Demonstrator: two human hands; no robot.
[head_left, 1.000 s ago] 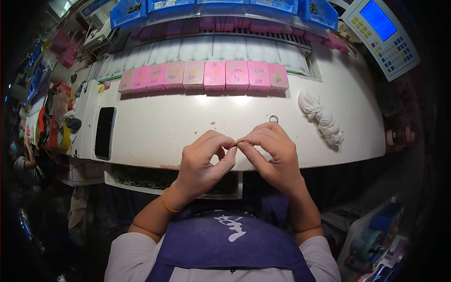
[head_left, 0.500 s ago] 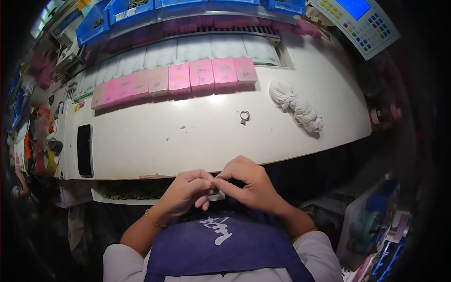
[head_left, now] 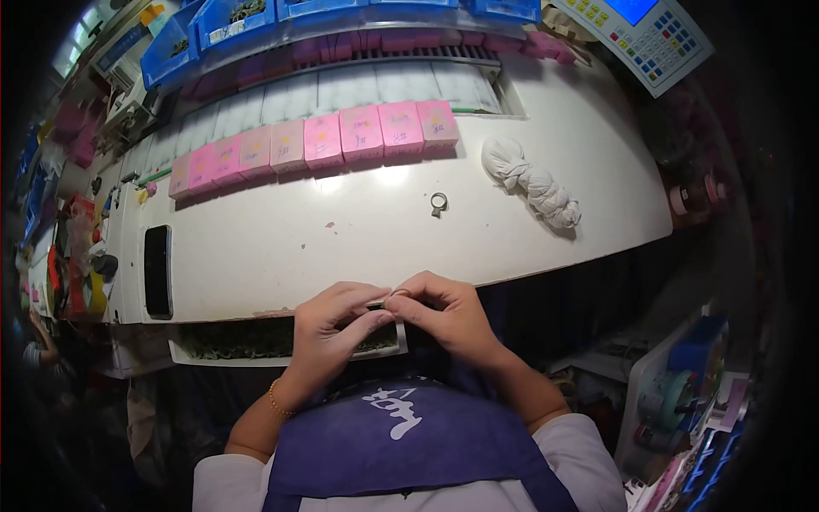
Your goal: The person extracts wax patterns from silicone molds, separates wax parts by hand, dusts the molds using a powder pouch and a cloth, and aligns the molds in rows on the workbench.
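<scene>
Close to the table's front edge, my left hand [head_left: 334, 317] and my right hand [head_left: 446, 317] meet fingertip to fingertip, both closed in a pinch. Between them is a small ring [head_left: 400, 293]; its thin curved band shows above my right fingertips, while the rest is hidden. Another ring, grey with a wide head [head_left: 438, 205], lies on the white table beyond my hands. Below my left hand, a white tray [head_left: 394, 348] juts out under the table edge, filled with many small dark greenish pieces.
A row of pink blocks [head_left: 322, 141] crosses the table. A twisted white cloth bundle [head_left: 531, 183] lies right, a phone [head_left: 158, 271] left. Blue bins [head_left: 328, 10] stand at the back; a keypad device [head_left: 644, 38] is at upper right.
Both hands have moved slightly up toward the table edge. The left hand has turned, its fingers now drawn together, and the ring's band has come into sight.
</scene>
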